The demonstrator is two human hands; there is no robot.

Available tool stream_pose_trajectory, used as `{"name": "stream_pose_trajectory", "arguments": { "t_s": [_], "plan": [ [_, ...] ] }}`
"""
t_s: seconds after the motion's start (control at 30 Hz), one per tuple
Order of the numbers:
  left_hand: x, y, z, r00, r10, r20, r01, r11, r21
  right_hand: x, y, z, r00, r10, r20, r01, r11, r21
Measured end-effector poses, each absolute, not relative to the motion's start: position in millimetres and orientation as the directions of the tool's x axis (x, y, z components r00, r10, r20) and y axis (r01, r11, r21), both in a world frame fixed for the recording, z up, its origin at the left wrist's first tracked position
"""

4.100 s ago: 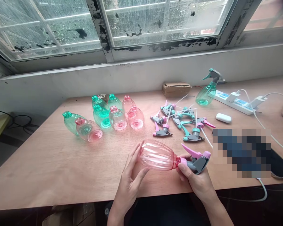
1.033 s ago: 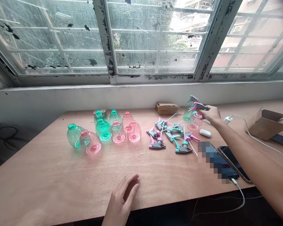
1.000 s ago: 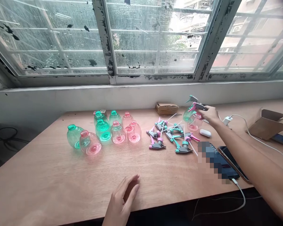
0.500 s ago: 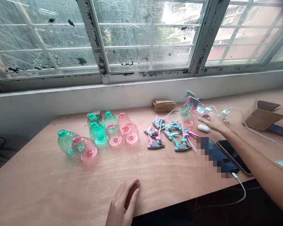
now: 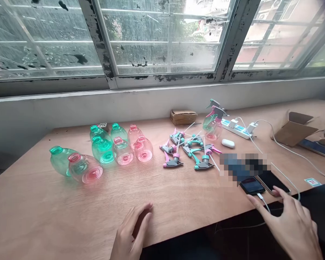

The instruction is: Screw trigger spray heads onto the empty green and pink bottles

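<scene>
My left hand (image 5: 131,231) rests at the table's front edge, empty, its fingers curved and the thumb apart. Over the right part of that edge, my right hand (image 5: 292,220) is open and empty, close to a dark phone (image 5: 272,181) and a second phone (image 5: 252,185) with a white cable plugged in. Several headless clear bottles stand or lean at the left, among them a tilted pink bottle (image 5: 85,169) and a green bottle (image 5: 103,148). Mid-table lies a heap of grey, pink and teal trigger spray heads (image 5: 189,148). Behind them stand two spray bottles (image 5: 213,124) with heads on.
A small cardboard box (image 5: 183,117) sits by the wall. Right of the spray bottles are a white power strip (image 5: 238,129) with cables and a white case (image 5: 228,143). An open carton (image 5: 295,129) stands farther right. A blurred shape, perhaps another person's hand, shows beyond it.
My right hand has drawn back from beside the power strip and spray bottles to the front edge near the phones. My left hand stays at the edge; the view has shifted slightly.
</scene>
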State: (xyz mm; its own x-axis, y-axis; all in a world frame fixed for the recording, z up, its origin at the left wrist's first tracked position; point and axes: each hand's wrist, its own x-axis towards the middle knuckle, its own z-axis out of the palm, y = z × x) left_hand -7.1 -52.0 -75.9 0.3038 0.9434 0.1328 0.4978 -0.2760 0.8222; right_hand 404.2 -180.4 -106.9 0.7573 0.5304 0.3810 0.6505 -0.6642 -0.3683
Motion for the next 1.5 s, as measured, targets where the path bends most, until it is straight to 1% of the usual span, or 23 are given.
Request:
{"name": "stream_pose_trajectory", "arguments": {
  "t_s": [0.1, 0.17, 0.33, 0.53, 0.67, 0.77, 0.9, 1.0, 1.1, 1.23, 1.33, 1.4, 1.5],
  "plan": [
    [-6.9, -52.5, -74.5, 0.302, 0.943, 0.138, 0.510, -0.283, 0.812, 387.9, -180.2, -107.8, 0.769, 0.508, 0.387, 0.635, -0.672, -0.380],
    [-6.9, -53.2, -73.4, 0.312, 0.939, 0.145, 0.519, -0.296, 0.802, 390.1, -171.1, -105.6, 0.760, 0.513, 0.400, 0.645, -0.675, -0.359],
    [-5.1, -54.2, -76.3, 0.336, 0.920, 0.201, 0.541, -0.363, 0.758, 409.4, -160.7, -105.3, 0.710, 0.591, 0.383, 0.693, -0.681, -0.234],
    [-2.4, -52.9, -81.9, 0.353, 0.893, 0.280, 0.552, -0.440, 0.708, 422.1, -158.7, -108.4, 0.680, 0.641, 0.356, 0.727, -0.655, -0.208],
    [-3.7, -52.1, -83.1, 0.361, 0.880, 0.310, 0.548, -0.469, 0.693, 425.9, -151.4, -106.6, 0.657, 0.680, 0.324, 0.745, -0.653, -0.141],
    [-4.5, -51.3, -84.3, 0.374, 0.871, 0.317, 0.551, -0.484, 0.680, 423.3, -147.9, -105.5, 0.665, 0.669, 0.331, 0.735, -0.666, -0.128],
    [-3.6, -50.7, -85.1, 0.384, 0.867, 0.317, 0.556, -0.491, 0.671, 416.3, -148.9, -103.6, 0.680, 0.657, 0.326, 0.723, -0.674, -0.153],
    [-3.0, -51.1, -85.5, 0.378, 0.872, 0.312, 0.562, -0.484, 0.670, 414.0, -154.2, -97.7, 0.698, 0.661, 0.274, 0.714, -0.669, -0.207],
    [-3.4, -51.4, -86.6, 0.377, 0.871, 0.315, 0.569, -0.486, 0.664, 417.6, -162.0, -89.0, 0.749, 0.637, 0.183, 0.660, -0.690, -0.298],
    [-4.3, -50.5, -88.3, 0.389, 0.863, 0.323, 0.574, -0.501, 0.647, 432.6, -169.7, -81.7, 0.807, 0.591, -0.003, 0.529, -0.724, -0.442],
    [-4.0, -49.9, -88.4, 0.396, 0.857, 0.330, 0.585, -0.512, 0.629, 447.6, -171.0, -79.5, 0.818, 0.571, -0.070, 0.454, -0.715, -0.531],
    [-3.5, -49.9, -87.9, 0.401, 0.853, 0.333, 0.593, -0.519, 0.616, 457.1, -171.5, -77.7, 0.826, 0.556, -0.098, 0.421, -0.722, -0.549],
    [-2.8, -50.4, -86.7, 0.400, 0.855, 0.330, 0.608, -0.517, 0.603, 469.7, -174.2, -75.7, 0.855, 0.505, -0.115, 0.384, -0.767, -0.514]
  ]
}}
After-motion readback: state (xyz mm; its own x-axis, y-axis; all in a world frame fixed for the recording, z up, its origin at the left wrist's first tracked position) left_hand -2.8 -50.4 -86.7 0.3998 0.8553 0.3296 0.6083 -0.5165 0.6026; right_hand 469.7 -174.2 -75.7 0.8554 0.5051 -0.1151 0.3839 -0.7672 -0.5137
